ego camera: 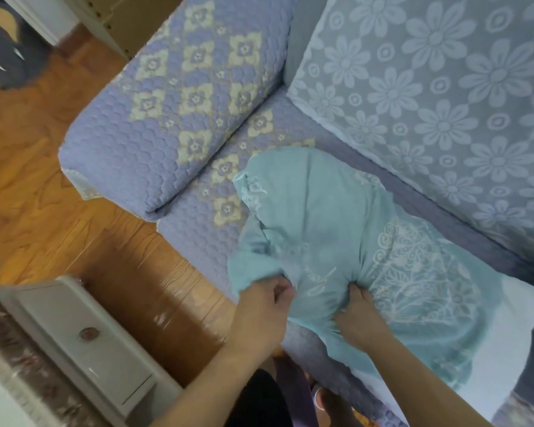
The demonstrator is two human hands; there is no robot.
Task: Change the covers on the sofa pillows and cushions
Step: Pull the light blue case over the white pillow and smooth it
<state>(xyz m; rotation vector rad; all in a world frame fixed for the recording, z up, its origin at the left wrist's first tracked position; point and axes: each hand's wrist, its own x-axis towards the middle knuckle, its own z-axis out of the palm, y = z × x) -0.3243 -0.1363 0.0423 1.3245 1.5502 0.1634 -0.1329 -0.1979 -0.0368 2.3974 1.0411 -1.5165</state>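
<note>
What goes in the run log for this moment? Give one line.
stage: cover change | left hand: grips teal cover | right hand: grips same cover | on: sofa seat

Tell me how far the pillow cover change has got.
Done: nothing visibly finished. In hand: left hand and right hand both grip the bunched teal cover with white leaf print on the quilted lavender sofa seat. Left: the daisy-patterned blue back cushion lies untouched.

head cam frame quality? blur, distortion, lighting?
Head view: motion blur smears the floor and white cabinet at left; the sofa armrest bows from wide-angle distortion; light is soft and even, no glare; both hands, left and right, gripping the teal cover, read fairly sharp.
</note>
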